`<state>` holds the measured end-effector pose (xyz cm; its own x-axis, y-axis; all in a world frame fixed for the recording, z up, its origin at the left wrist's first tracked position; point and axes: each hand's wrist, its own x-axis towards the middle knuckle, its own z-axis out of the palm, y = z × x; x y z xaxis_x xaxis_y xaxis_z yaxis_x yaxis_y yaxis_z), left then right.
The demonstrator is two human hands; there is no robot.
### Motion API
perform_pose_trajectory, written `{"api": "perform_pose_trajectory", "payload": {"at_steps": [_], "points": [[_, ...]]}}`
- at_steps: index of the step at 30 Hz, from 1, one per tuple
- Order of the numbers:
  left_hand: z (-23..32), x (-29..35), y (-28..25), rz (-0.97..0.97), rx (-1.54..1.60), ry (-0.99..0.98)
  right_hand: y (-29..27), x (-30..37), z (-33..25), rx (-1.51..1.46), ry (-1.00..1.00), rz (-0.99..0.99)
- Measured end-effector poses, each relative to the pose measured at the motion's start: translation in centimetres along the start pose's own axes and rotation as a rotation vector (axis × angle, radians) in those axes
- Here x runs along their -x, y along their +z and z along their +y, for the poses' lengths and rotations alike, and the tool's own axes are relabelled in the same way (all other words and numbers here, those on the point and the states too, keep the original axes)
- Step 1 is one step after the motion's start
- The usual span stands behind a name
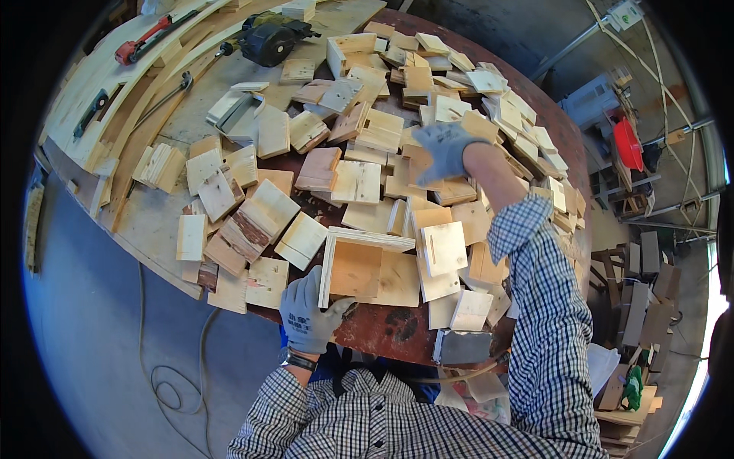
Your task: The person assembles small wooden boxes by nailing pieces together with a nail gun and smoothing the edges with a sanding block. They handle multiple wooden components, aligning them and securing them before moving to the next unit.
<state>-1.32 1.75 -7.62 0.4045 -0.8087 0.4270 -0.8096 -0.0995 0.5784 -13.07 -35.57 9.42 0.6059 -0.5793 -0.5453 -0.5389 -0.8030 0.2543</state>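
At the table's near edge, my left hand [306, 315], in a grey work glove, grips the left corner of an L-shaped wooden frame [327, 264], its thumb along the near side. A flat wooden block [356, 269] lies inside the frame's corner. My right hand [446, 153], gloved too, reaches over the heap of wooden blocks [378, 130] with its fingers spread. Nothing shows in its grasp, and its fingertips are close to the blocks below. Right of the frame, more blocks [444, 249] lie stacked on each other.
The dark red table [375, 333] carries loose blocks over much of its top. Beyond them lie a cordless power tool [269, 37], a red-handled tool [145, 40], a metal rod [162, 101] and long wood strips. A grey block [462, 346] sits at the near edge; a cable [200, 382] crosses the floor.
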Motion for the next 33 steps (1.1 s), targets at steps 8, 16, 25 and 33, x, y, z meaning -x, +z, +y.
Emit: {"api": "perform_pose_trajectory", "payload": {"at_steps": [8,16,25,33], "points": [[0.1,-0.2,0.1,-0.028,0.010,-0.022,0.9,1.3,-0.6,0.156,0.011,0.063],[-0.1,-0.1,-0.3,0.007,0.029,-0.005,3.0,16.6,-13.3,-0.332,-0.144,0.922],[-0.4,0.1,0.2,-0.009,-0.007,-0.008,13.6,14.9,-22.4,-0.480,0.024,0.922],[-0.5,0.2,0.3,-0.021,-0.028,-0.014,17.2,15.4,-24.6,-1.110,0.251,0.860]]}}
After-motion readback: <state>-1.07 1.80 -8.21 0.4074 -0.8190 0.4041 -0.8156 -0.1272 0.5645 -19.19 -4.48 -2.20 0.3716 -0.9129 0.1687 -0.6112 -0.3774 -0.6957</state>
